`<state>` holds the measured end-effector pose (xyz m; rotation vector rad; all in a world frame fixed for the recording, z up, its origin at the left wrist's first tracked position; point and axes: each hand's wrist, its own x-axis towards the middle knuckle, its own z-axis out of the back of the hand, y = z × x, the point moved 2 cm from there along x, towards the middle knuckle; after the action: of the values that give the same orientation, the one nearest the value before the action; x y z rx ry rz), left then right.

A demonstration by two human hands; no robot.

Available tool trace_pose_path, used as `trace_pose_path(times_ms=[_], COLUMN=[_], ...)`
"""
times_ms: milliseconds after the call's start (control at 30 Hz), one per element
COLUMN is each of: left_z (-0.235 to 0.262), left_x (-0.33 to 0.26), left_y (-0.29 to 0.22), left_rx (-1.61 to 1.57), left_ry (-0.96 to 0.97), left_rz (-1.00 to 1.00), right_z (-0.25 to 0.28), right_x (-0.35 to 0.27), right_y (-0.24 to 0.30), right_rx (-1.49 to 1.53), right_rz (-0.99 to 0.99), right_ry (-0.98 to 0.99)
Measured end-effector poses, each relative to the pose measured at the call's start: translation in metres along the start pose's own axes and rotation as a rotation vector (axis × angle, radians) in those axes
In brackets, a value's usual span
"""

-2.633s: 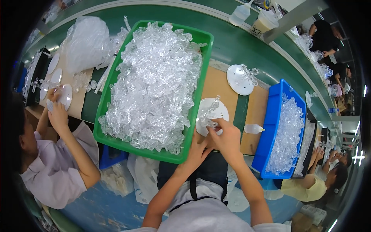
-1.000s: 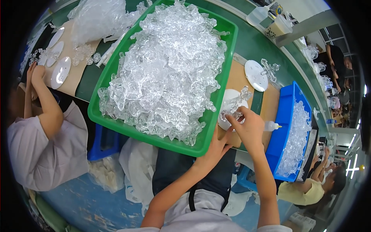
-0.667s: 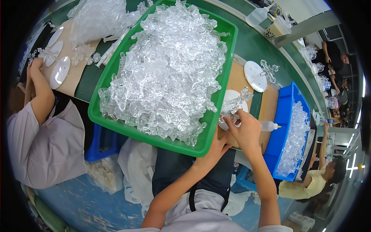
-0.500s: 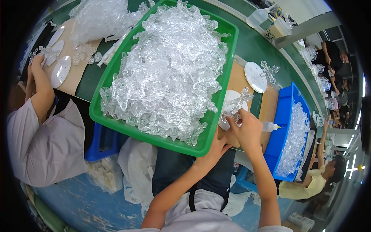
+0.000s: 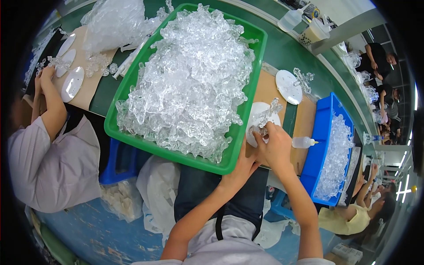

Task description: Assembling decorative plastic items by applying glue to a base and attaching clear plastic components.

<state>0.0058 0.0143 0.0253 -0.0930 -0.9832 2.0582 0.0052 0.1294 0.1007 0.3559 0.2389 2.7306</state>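
Note:
A round white disc (image 5: pixel 255 118) lies on brown board just right of the large green tray (image 5: pixel 165 160). Over it stands a branching clear plastic piece (image 5: pixel 274 107), with my right hand (image 5: pixel 277 148) pinching its lower end between thumb and fingers. My left hand (image 5: pixel 240 170) is at the disc's near edge, beside the tray's corner. Its visible fingers are stretched and apart, though the tips are partly hidden by the tray rim and my right hand. Heaped clear plastic parts (image 5: pixel 190 84) fill the tray. Farther off, a second white disc (image 5: pixel 288 88) bears another clear branching piece (image 5: pixel 304 80).
A clear squeeze bottle (image 5: pixel 302 142) with a yellow tip lies right of my hand. Beyond it stands a blue bin (image 5: pixel 323 132) of clear parts. Another person's hands (image 5: pixel 46 73) work at the left among white discs (image 5: pixel 73 84). A clear plastic bag (image 5: pixel 112 26) sits behind.
My right hand and the clear piece have shifted slightly left over the disc. The whole view has moved a little. At the left, the other person's hands have changed position.

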Motion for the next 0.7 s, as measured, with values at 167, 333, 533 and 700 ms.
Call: trace_pose_path(times_ms=[167, 333, 533, 700], left_z=[0.016, 0.021, 0.010, 0.011], left_x=[0.004, 0.012, 0.027, 0.041], left_y=[-0.007, -0.013, -0.018, -0.018], left_rx=[-0.107, -0.652, -0.947, -1.623], left_ry=[-0.055, -0.132, -0.339, -0.362], left_rz=[0.065, 0.282, 0.387, 0.625], right_z=[0.004, -0.002, -0.006, -0.006], right_x=[0.002, 0.001, -0.006, -0.010], right_y=[-0.007, -0.029, -0.042, -0.050], right_rx=[0.010, 0.195, 0.623, 0.800], right_rz=[0.038, 0.040, -0.259, -0.255], right_ry=[0.023, 0.007, 0.036, 0.052])
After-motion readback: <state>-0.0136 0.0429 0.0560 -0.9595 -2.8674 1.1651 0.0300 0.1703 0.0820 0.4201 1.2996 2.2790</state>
